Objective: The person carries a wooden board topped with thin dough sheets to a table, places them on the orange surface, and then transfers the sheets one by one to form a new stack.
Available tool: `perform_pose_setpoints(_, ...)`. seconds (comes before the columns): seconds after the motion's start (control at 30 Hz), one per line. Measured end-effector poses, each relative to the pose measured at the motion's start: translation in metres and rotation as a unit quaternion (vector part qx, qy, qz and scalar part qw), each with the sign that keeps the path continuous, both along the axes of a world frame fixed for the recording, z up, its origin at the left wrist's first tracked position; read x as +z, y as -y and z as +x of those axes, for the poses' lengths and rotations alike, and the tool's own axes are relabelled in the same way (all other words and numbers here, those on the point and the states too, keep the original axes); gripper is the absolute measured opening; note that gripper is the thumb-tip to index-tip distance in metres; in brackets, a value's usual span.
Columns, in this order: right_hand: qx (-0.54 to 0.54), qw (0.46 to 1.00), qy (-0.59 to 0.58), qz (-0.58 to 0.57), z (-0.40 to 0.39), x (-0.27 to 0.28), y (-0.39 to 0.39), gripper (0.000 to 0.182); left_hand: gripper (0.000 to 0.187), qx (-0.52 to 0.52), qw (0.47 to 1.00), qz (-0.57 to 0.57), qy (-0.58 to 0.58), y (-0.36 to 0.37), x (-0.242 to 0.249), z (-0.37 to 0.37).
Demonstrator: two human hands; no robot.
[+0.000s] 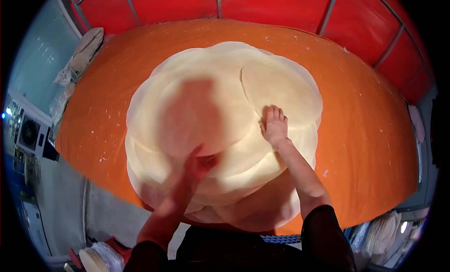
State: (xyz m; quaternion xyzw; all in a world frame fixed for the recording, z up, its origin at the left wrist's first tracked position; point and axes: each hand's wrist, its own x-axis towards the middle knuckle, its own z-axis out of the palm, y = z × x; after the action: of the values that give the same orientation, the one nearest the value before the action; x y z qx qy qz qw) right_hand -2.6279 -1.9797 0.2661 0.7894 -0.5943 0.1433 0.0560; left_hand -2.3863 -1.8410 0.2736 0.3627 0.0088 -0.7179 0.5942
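Thin, pale round sheets of flatbread or rolled dough (281, 89) lie overlapping in a broad pile. My right hand (275, 124) rests palm down on the pile, right of centre, its fingers stretched out beside the curved edge of one sheet. Lower and to the left, my left hand (202, 163) is at the near edge of another top sheet (234, 112). Its fingers look parted, though dim reddish shadow blurs them, and no grip on the sheet shows. A dark red shadow falls across the sheets ahead of this hand.
An orange cloth (365, 131) with white flecks spreads under the pile. Red panels (272, 7) with metal bars stand behind. At the left are a rolled sack (86, 49) and a fan unit (30, 131). More round sheets (382, 232) stand at lower right.
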Motion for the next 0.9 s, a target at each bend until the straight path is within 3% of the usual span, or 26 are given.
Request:
perform_pose_setpoints(0.03, 0.000, 1.000, 0.001, 0.009, -0.009, -0.012, 0.008, 0.056, 0.036, 0.044, 0.997, -0.041, -0.058, -0.006, -0.001, 0.016)
perform_pose_setpoints(0.13, 0.045, 0.994, -0.088, -0.035, -0.022, -0.023, 0.024, 0.054, 0.035, 0.136, 0.979, -0.078, 0.127, -0.014, 0.001, 0.056)
perform_pose_setpoints(0.23, 0.097, 0.975, -0.188, -0.062, -0.021, -0.033, 0.044, 0.049, 0.035, 0.003, 0.932, -0.256, 0.257, -0.020, -0.069, 0.102)
perform_pose_setpoints(0.27, 0.112, 0.963, -0.232, -0.074, -0.020, -0.039, 0.049, 0.049, 0.032, 0.022, 0.895, -0.312, 0.319, -0.033, -0.027, 0.062)
perform_pose_setpoints(0.33, 0.101, 0.983, -0.155, -0.008, -0.012, -0.025, 0.045, 0.050, 0.027, -0.068, 0.967, -0.135, 0.207, -0.056, -0.001, 0.025)
perform_pose_setpoints(0.37, 0.091, 0.989, -0.116, 0.023, -0.009, -0.018, 0.046, 0.051, 0.023, -0.112, 0.989, 0.031, 0.091, -0.050, -0.012, 0.021)
perform_pose_setpoints(0.43, 0.023, 0.995, -0.082, 0.058, -0.011, -0.017, 0.047, 0.062, 0.019, 0.031, 0.997, -0.023, -0.071, -0.054, -0.049, 0.053)
perform_pose_setpoints(0.53, 0.007, 0.997, -0.046, 0.058, -0.014, -0.014, 0.048, 0.065, 0.019, 0.132, 0.986, 0.015, 0.103, -0.025, -0.023, 0.097)
perform_pose_setpoints(0.63, 0.065, 0.996, -0.068, -0.007, -0.021, -0.018, 0.060, 0.051, 0.019, 0.037, 0.961, 0.013, 0.274, -0.021, -0.013, 0.094)
perform_pose_setpoints(0.73, 0.089, 0.974, -0.198, 0.062, -0.034, -0.007, 0.091, 0.031, 0.019, -0.090, 0.967, 0.046, 0.235, -0.050, -0.014, 0.057)
perform_pose_setpoints(0.77, 0.116, 0.975, -0.189, 0.001, -0.037, 0.010, 0.096, 0.020, 0.019, -0.077, 0.969, 0.041, 0.232, -0.052, -0.015, 0.061)
perform_pose_setpoints(0.83, 0.056, 0.982, -0.183, 0.008, -0.011, 0.063, 0.098, 0.023, 0.020, -0.049, 0.972, 0.027, 0.227, -0.040, -0.016, 0.076)
perform_pose_setpoints(0.87, 0.067, 0.994, -0.083, 0.004, 0.014, 0.099, 0.085, 0.022, 0.020, -0.037, 0.974, 0.020, 0.224, -0.034, -0.017, 0.085)
perform_pose_setpoints(0.9, 0.107, 0.988, -0.108, -0.013, 0.034, 0.117, 0.075, 0.021, 0.021, -0.025, 0.975, 0.013, 0.222, -0.028, -0.017, 0.093)
